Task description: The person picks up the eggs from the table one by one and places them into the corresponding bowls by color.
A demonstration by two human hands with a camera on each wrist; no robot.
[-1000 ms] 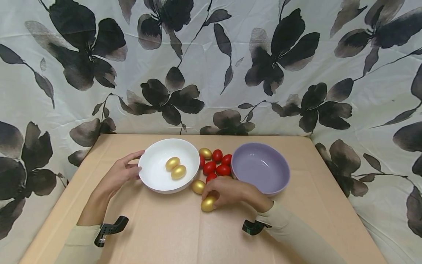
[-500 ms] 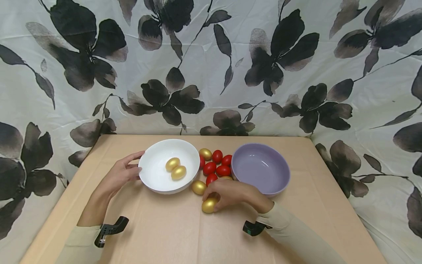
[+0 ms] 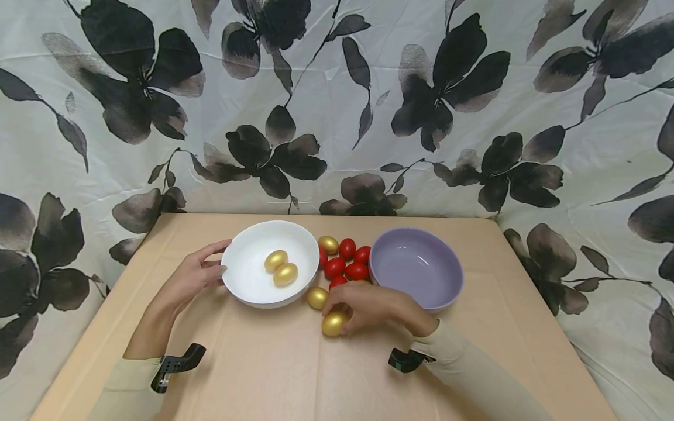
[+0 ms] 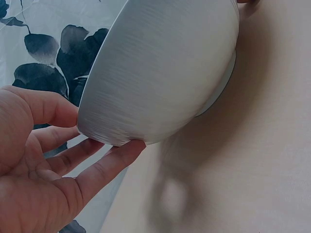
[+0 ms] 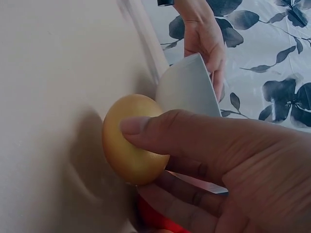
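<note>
My right hand (image 3: 363, 307) holds a shiny golden egg (image 3: 334, 323) just above or on the table in front of the egg cluster; I cannot tell which. In the right wrist view, the thumb lies across this golden egg (image 5: 131, 150), with fingers behind it. My left hand (image 3: 192, 278) touches the left rim of a white bowl (image 3: 247, 283). Seen from the left wrist, its fairly straight fingers (image 4: 109, 170) rest against the bowl's outer wall (image 4: 160, 73). Two golden eggs (image 3: 285, 275) lie inside the white bowl.
Between the bowls lie several red eggs (image 3: 334, 268) and golden eggs, one golden egg (image 3: 317, 297) beside the white bowl. A purple bowl (image 3: 416, 269) stands on the right, its inside bare. Behind the wooden table (image 3: 263, 374) hangs a floral cloth (image 3: 358, 99).
</note>
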